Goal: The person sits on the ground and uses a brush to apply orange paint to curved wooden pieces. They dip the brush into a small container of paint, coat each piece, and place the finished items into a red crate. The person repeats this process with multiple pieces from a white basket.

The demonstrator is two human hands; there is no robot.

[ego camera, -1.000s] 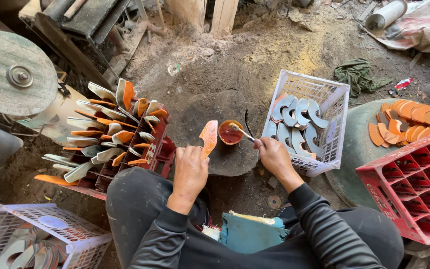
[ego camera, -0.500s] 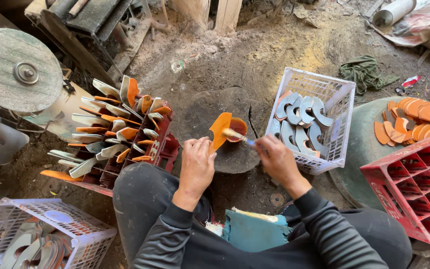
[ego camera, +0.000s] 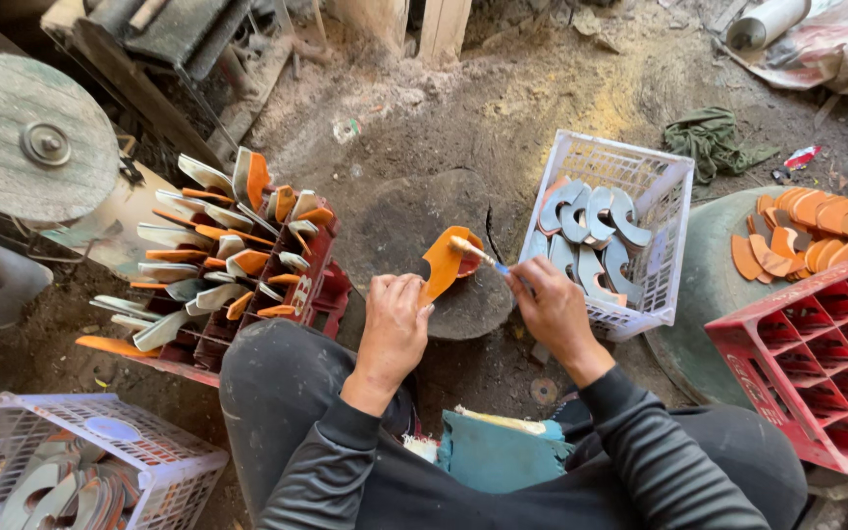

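- Left hand [ego camera: 397,316] grips orange piece [ego camera: 441,263] at frame centre.
- Right hand [ego camera: 549,306] pinches brush [ego camera: 475,251], bristles touching the piece.
- White crate [ego camera: 662,196] just right; red rack [ego camera: 277,270] left; stone [ego camera: 463,294] beneath.

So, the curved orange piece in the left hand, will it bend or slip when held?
The orange piece likely stays stiff: it keeps its curve in the left hand. Its face looks glossy where the brush touches, so possibly slippery. It looks thin, probably light.
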